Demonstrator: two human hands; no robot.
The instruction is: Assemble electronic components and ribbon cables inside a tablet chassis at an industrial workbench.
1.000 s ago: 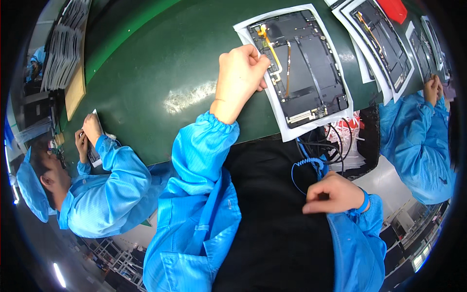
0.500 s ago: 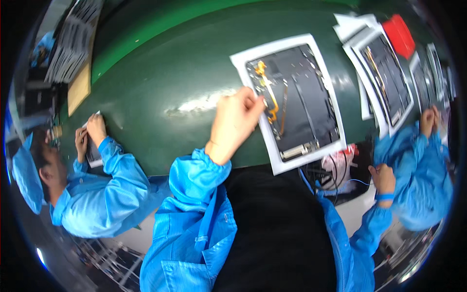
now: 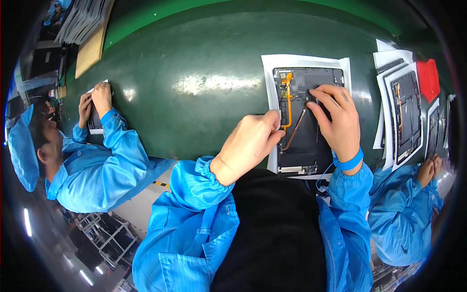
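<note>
A black tablet housing [image 3: 299, 153] lies on a white sheet [image 3: 270, 87], with an orange flat cable [image 3: 290, 104] along its left side. A thin brown strip [image 3: 296, 129] slants across its inside. My left hand [image 3: 250, 141] is at the housing's left edge, thumb and forefinger pinched together; what they hold, if anything, is hidden. Over the housing's upper middle is my right hand [image 3: 338, 121], its thumb and forefinger tips close together by the strip's upper end. I cannot make out what lies between them. A blue band [image 3: 349, 161] circles my right wrist.
To the right, more housings [image 3: 406, 112] on white sheets lie stacked beside a red object [image 3: 428, 80]. A co-worker [image 3: 97, 170] on the left handles a dark panel; another co-worker [image 3: 404, 214] sits at the right. Grey sheets [image 3: 80, 22] are piled at the far left.
My right hand has come up from the lower right onto the housing. The housing and sheet appear straighter and further right in view. My left hand stays pinched at the left edge.
</note>
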